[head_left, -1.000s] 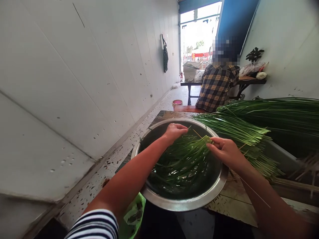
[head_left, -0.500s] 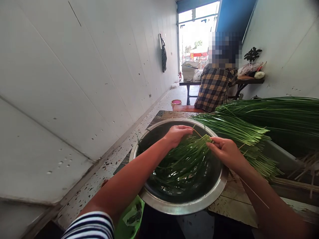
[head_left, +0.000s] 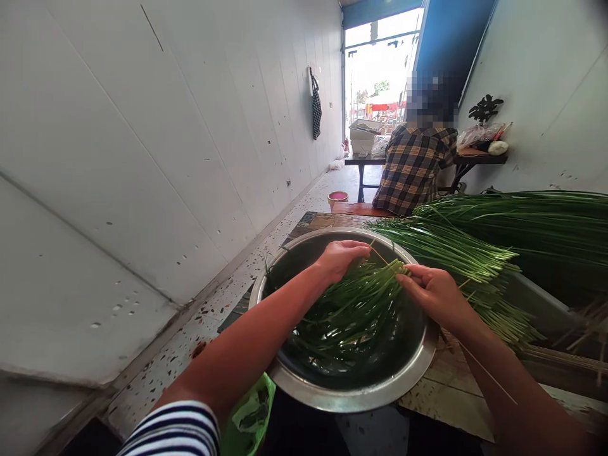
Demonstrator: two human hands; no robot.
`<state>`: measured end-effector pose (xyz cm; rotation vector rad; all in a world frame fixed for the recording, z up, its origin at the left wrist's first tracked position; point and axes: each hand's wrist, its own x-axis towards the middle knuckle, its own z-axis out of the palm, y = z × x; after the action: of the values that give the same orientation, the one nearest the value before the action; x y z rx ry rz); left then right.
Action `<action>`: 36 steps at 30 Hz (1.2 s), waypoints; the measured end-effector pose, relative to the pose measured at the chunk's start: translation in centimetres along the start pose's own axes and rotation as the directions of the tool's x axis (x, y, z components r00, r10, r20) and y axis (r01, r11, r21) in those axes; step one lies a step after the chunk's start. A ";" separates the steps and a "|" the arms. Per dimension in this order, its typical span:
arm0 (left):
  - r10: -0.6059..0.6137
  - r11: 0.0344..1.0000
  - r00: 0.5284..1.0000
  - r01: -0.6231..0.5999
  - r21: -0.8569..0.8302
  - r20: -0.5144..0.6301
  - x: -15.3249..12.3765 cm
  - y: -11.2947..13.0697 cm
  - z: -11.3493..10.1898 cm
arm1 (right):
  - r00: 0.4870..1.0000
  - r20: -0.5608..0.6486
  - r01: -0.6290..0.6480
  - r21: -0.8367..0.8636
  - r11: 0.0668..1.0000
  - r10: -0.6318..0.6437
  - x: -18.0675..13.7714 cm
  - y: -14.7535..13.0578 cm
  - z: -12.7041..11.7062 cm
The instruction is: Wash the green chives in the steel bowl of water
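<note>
Head view — hands (head_left: 339, 258) closer together than before, the right (head_left: 436, 294) pinching green stalks (head_left: 365, 292).

The one view looks from the wearer's head, above and behind the fingers (head_left: 355, 246), facing forward and down; it is near the bowl (head_left: 342, 400) beneath them and reaches the doorway (head_left: 373, 69) far beyond them.
</note>
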<state>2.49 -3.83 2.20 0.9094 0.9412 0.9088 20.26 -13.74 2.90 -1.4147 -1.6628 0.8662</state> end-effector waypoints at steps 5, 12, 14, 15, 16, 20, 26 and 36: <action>0.004 1.000 1.000 -0.005 -0.009 -0.004 -0.2 0.0 0.2 | 1.000 -0.002 -0.010 -0.016 1.000 0.010 0.0 -0.1 0.0; 0.007 1.000 1.000 -0.007 0.005 0.001 -0.2 0.0 0.1 | 0.999 -0.032 -0.014 -0.061 0.998 0.012 0.0 -0.1 -0.1; 0.007 1.000 1.000 -0.007 0.008 -0.003 -0.2 0.0 0.1 | 1.000 -0.027 -0.014 -0.058 0.998 0.013 0.1 0.1 0.0; 0.008 1.000 1.000 -0.008 0.010 -0.005 -0.2 0.0 0.1 | 1.000 -0.024 -0.013 -0.056 0.998 0.012 0.1 0.2 0.0; 0.010 1.000 1.000 -0.010 0.011 -0.008 -0.1 0.0 0.1 | 1.000 -0.020 -0.012 -0.053 0.999 0.011 0.1 0.3 0.0; 0.023 1.000 1.000 -0.023 0.011 -0.008 0.0 -0.1 0.1 | 1.000 -0.003 -0.007 -0.041 0.999 0.007 0.1 0.2 0.0; 0.060 0.998 0.998 -0.060 -0.002 0.002 0.2 -0.5 0.0 | 1.000 0.012 -0.014 -0.017 1.000 0.014 0.1 -0.2 -0.1; 0.108 0.993 0.994 -0.109 0.034 0.011 0.6 -1.0 -0.2 | 1.000 -0.016 -0.017 -0.025 1.000 0.016 0.1 0.0 0.0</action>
<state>2.67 -3.57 1.10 1.0016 0.9090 0.9821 20.24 -13.60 2.96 -1.4506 -1.6572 0.8440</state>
